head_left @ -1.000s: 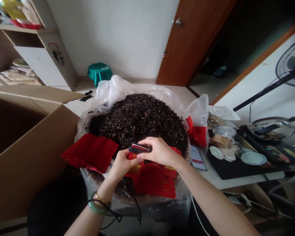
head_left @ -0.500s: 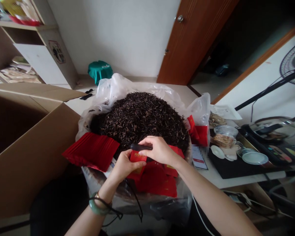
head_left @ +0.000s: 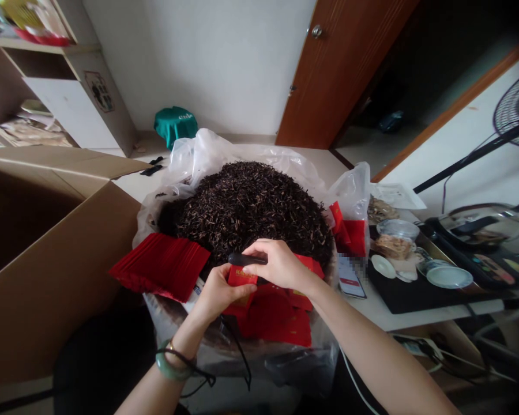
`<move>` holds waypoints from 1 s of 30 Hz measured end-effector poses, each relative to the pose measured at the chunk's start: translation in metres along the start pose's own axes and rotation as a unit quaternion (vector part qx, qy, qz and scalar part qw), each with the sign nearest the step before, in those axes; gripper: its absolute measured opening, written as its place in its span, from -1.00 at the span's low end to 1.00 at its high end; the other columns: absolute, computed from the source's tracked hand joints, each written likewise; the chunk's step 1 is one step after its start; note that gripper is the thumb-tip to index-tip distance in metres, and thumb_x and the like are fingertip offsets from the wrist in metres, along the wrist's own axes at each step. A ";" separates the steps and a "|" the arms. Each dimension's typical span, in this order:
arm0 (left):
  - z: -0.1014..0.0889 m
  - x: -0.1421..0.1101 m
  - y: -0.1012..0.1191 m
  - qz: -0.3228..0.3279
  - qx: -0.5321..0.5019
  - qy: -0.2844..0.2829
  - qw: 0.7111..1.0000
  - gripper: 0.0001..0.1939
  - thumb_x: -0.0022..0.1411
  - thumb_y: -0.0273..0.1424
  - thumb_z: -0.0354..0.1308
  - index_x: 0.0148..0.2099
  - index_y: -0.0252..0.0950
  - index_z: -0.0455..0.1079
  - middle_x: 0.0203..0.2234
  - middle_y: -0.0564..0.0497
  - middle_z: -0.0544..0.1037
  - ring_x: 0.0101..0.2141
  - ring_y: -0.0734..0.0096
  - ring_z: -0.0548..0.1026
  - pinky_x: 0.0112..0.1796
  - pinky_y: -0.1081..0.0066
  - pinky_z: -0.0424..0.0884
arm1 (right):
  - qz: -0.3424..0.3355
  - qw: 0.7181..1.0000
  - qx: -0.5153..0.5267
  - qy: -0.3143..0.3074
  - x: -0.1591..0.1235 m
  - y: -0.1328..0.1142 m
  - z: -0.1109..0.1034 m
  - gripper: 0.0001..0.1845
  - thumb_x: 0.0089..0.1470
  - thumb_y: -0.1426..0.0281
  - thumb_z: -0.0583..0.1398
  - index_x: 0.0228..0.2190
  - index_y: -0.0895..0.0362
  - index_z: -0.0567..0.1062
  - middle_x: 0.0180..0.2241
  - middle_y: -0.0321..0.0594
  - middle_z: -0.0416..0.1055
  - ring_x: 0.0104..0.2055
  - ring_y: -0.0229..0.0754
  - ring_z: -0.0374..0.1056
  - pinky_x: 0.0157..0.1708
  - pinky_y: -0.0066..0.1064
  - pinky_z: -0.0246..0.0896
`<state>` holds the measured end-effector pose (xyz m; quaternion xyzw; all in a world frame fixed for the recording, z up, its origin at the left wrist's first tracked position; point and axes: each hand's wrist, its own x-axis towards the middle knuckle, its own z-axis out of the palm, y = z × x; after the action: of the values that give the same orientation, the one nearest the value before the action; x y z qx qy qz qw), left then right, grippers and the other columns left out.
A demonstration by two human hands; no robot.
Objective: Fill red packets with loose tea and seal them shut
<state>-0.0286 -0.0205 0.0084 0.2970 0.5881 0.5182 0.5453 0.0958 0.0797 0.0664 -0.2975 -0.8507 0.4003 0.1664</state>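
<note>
My left hand (head_left: 214,293) is closed on a small red packet (head_left: 242,276) with gold print, thumb across its front. My right hand (head_left: 281,266) grips a black handheld bag sealer (head_left: 239,260), which lies across the packet's top edge. Whether its jaws are pressed together I cannot tell. Just beyond both hands rises a heap of dark, dried tea leaves (head_left: 251,202) in a container lined with clear plastic (head_left: 207,147). More red packets (head_left: 277,323) lie below my hands. A row of red packets (head_left: 160,262) is stacked to the left.
An open cardboard box (head_left: 69,242) stands at the left. On the right, a table holds a phone (head_left: 350,279), a clear tub (head_left: 393,239), a pale dish (head_left: 448,277) and a glass-lidded appliance (head_left: 484,225). Further red packets (head_left: 352,237) lie by the heap's right edge. A dark cable (head_left: 241,346) hangs below my hands.
The packet and the sealer have shifted very slightly left with my hands. Both grips look the same, and the packets around have not moved.
</note>
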 end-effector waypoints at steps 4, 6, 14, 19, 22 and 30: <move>-0.001 -0.002 0.004 0.010 -0.014 -0.010 1.000 -0.54 -0.27 -0.21 0.44 -0.33 -0.37 0.44 -0.49 0.01 0.56 -0.50 0.40 0.46 -0.45 0.46 0.38 | 0.001 1.000 0.006 -0.004 -0.001 -0.001 -0.001 -0.81 -0.13 0.54 0.32 -0.37 0.12 0.58 -0.37 -0.26 0.52 -0.31 -0.20 0.44 -0.26 -0.40 0.30; -0.003 -0.003 0.007 0.034 -0.034 -0.009 0.999 -0.54 -0.20 -0.20 0.42 -0.26 -0.35 0.46 -0.39 -0.02 0.59 -0.41 0.35 0.51 -0.39 0.44 0.41 | -0.001 1.000 0.006 -0.004 -0.002 -0.002 -0.001 -0.82 -0.12 0.55 0.31 -0.38 0.12 0.57 -0.37 -0.26 0.52 -0.31 -0.20 0.44 -0.27 -0.40 0.30; -0.010 0.000 0.010 0.049 -0.030 -0.030 0.998 -0.58 -0.17 -0.23 0.41 -0.25 -0.34 0.50 -0.35 -0.03 0.63 -0.33 0.27 0.55 -0.32 0.41 0.45 | 0.000 1.000 -0.003 0.002 -0.003 -0.003 -0.001 -0.82 -0.13 0.55 0.32 -0.38 0.13 0.57 -0.37 -0.26 0.51 -0.30 -0.20 0.43 -0.26 -0.40 0.29; -0.009 -0.001 0.008 0.047 -0.030 -0.025 0.998 -0.60 -0.17 -0.22 0.41 -0.27 -0.34 0.52 -0.37 -0.03 0.63 -0.37 0.27 0.56 -0.35 0.41 0.45 | 0.001 1.000 -0.014 0.007 -0.003 -0.005 -0.001 -0.83 -0.12 0.55 0.32 -0.38 0.13 0.57 -0.37 -0.27 0.51 -0.31 -0.21 0.42 -0.26 -0.41 0.28; -0.008 0.000 0.007 0.051 -0.031 -0.022 0.998 -0.62 -0.16 -0.22 0.41 -0.29 -0.35 0.52 -0.38 -0.02 0.63 -0.39 0.30 0.55 -0.36 0.44 0.45 | 0.001 1.000 -0.011 0.007 -0.003 -0.005 -0.001 -0.84 -0.12 0.56 0.32 -0.39 0.14 0.57 -0.37 -0.26 0.51 -0.31 -0.21 0.42 -0.26 -0.41 0.27; -0.009 0.002 0.008 0.069 -0.017 -0.017 0.997 -0.62 -0.18 -0.23 0.41 -0.31 -0.35 0.53 -0.40 -0.01 0.62 -0.38 0.32 0.54 -0.34 0.43 0.44 | -0.004 1.000 -0.020 0.006 -0.004 -0.003 -0.001 -0.85 -0.11 0.55 0.32 -0.40 0.14 0.56 -0.39 -0.26 0.50 -0.32 -0.22 0.42 -0.28 -0.41 0.27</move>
<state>-0.0393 -0.0187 0.0141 0.3362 0.5483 0.5593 0.5231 0.0978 0.0764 0.0697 -0.2993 -0.8586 0.3811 0.1671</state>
